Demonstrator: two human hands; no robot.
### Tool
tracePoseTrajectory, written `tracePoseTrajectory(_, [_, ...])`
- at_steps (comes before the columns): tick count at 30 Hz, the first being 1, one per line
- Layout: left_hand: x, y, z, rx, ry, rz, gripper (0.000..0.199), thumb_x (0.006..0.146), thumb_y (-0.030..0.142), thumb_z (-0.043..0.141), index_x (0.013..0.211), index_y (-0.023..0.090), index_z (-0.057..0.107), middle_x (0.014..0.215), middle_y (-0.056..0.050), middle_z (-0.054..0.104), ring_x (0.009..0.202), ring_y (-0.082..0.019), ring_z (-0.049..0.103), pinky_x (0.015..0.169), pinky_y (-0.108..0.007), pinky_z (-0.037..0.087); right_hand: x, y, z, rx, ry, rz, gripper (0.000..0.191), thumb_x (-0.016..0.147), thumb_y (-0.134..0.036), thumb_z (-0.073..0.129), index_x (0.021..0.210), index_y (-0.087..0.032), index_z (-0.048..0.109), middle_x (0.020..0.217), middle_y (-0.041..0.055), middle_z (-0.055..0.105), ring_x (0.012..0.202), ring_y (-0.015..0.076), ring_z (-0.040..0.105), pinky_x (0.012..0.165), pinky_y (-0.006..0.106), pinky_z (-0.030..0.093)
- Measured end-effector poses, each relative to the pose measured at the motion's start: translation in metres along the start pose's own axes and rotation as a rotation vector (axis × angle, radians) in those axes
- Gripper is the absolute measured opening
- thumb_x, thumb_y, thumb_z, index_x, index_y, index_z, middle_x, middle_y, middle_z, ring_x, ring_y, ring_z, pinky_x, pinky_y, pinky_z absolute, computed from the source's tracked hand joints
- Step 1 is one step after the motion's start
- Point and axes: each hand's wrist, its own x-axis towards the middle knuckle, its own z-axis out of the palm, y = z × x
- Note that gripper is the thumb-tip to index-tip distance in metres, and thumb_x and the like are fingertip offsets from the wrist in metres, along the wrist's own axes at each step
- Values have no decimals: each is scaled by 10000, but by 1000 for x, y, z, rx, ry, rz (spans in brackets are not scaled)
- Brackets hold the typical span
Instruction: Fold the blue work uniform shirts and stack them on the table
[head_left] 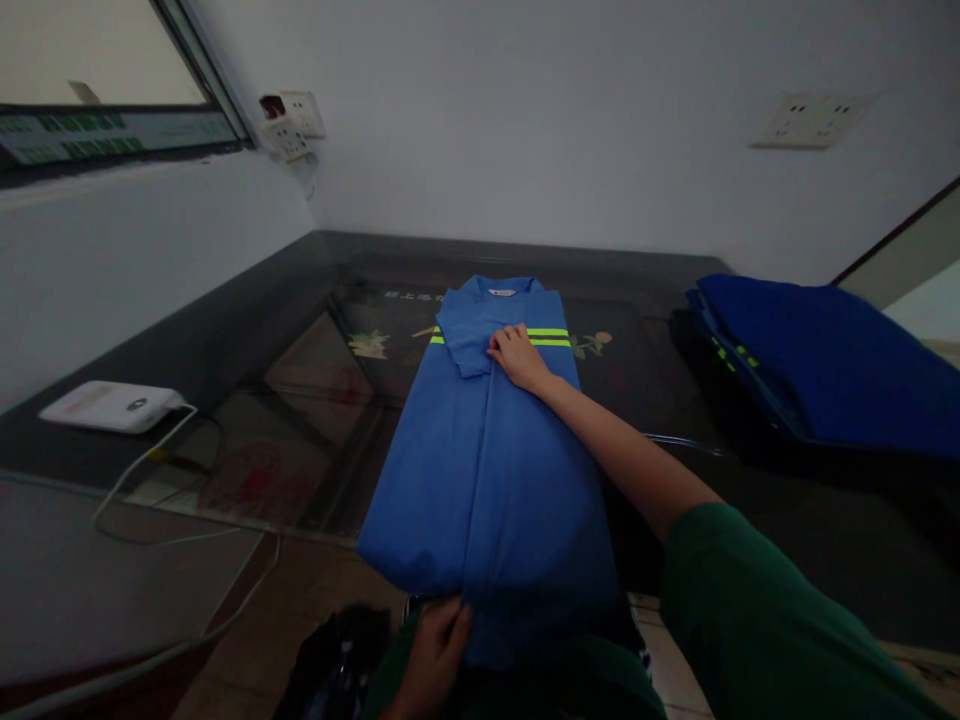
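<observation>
A blue garment with a collar and yellow-green stripes lies partly folded on the dark glass-topped table, its lower end hanging over the front edge. One short sleeve is folded across the upper front. My right hand rests on the garment near the stripes, its fingers curled at the sleeve's edge. Near the bottom, my left hand pinches the garment's lower edge between thumb and fingers.
Darker blue folded garments are stacked at the table's right. A white device with a cable lies at the left. Behind the table stands a wall with sockets. A dark bag is below the front edge.
</observation>
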Motion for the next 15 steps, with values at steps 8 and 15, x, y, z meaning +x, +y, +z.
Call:
tracePoseTrajectory(8, [6, -2, 2, 104, -53, -56, 748, 849, 735, 199, 672, 172, 659, 701, -93, 682, 730, -242, 628, 728, -328, 474, -4, -5, -3, 33, 77, 35, 324, 934, -250, 480, 1232, -156, 566, 1324, 163, 457, 1255, 293, 369, 1053, 468, 339])
tracePoseTrajectory(15, [-12, -47, -63, 126, -250, -144, 484, 753, 646, 533, 933, 251, 747, 1025, -79, 734, 987, -289, 659, 936, -414, 482, -44, -38, -96, 375, 351, 179, 247, 947, -286, 455, 1103, -217, 633, 1193, 99, 567, 1189, 243, 484, 1025, 439, 391])
